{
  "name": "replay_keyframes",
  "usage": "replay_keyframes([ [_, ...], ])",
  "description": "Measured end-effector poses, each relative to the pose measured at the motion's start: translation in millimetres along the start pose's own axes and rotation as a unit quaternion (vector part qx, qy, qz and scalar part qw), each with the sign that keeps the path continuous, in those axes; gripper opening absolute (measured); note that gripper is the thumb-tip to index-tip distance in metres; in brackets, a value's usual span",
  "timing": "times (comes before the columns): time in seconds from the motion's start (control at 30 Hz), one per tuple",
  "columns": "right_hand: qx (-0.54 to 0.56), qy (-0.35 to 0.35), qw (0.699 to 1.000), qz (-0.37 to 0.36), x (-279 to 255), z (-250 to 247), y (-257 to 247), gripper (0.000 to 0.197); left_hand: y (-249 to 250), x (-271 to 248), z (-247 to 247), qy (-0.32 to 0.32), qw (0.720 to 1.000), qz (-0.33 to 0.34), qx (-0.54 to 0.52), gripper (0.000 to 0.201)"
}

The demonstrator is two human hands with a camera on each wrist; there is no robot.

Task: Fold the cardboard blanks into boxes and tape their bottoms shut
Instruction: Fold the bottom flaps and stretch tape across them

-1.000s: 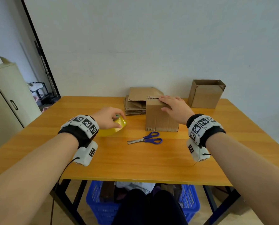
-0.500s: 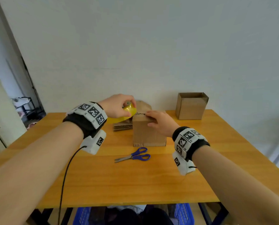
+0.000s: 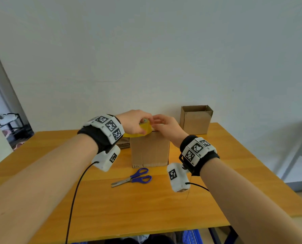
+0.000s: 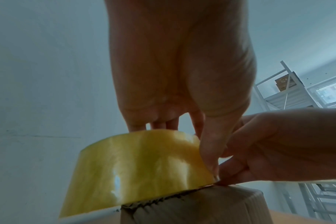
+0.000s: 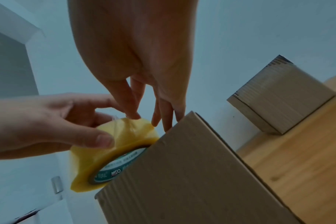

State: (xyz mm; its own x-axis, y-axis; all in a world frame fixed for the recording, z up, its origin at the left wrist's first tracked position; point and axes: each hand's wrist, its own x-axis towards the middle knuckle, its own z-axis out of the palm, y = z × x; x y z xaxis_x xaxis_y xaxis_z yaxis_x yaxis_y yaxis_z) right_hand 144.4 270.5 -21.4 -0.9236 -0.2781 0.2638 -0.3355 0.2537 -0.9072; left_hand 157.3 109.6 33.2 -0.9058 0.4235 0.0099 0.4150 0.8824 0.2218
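A closed cardboard box [image 3: 150, 150] stands in the middle of the wooden table [image 3: 146, 208]. My left hand [image 3: 143, 127] grips a yellow tape roll [image 3: 145, 132] against the box's top left edge, thumb on the roll's near face. My right hand [image 3: 155, 123] meets it there. In the right wrist view its fingertips [image 5: 133, 116] pinch the lifted loose end on top of the tape roll [image 5: 113, 153], the other fingers reaching down behind the box [image 5: 192, 174]. In the left wrist view the tape roll [image 4: 136, 169] rests on the box's corrugated edge [image 4: 192, 203].
Blue-handled scissors [image 3: 134, 177] lie on the table just in front of the box. An open-topped folded box [image 3: 196, 120] stands at the back right near the wall. Flat cardboard blanks [image 3: 123, 145] lie behind my left wrist. A blue crate [image 3: 192, 236] sits under the table.
My left hand lifted the tape roll off the table and brought it to the box's top edge. My right hand slid from the box top to the roll. The head view tilted up.
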Motion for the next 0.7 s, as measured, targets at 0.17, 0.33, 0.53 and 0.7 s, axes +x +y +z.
replay_keyframes([
  [0.17,-0.017,0.015,1.0,-0.009,1.3,-1.5,2.3,0.028,-0.6,3.1,2.0,-0.005,1.0,0.0,-0.009,0.046],
  [0.33,-0.046,0.061,0.997,-0.029,4.0,1.0,6.0,0.016,-3.5,6.7,2.0,0.002,0.998,-0.026,-0.049,0.052],
  [0.53,-0.078,0.094,0.991,-0.044,8.1,5.8,4.1,0.015,-10.8,7.9,2.0,0.021,0.996,-0.046,-0.07,0.055],
  [0.7,-0.061,0.093,0.994,-0.014,14.2,3.7,5.8,0.018,-21.3,6.2,-2.0,0.08,0.993,-0.054,-0.065,0.041],
])
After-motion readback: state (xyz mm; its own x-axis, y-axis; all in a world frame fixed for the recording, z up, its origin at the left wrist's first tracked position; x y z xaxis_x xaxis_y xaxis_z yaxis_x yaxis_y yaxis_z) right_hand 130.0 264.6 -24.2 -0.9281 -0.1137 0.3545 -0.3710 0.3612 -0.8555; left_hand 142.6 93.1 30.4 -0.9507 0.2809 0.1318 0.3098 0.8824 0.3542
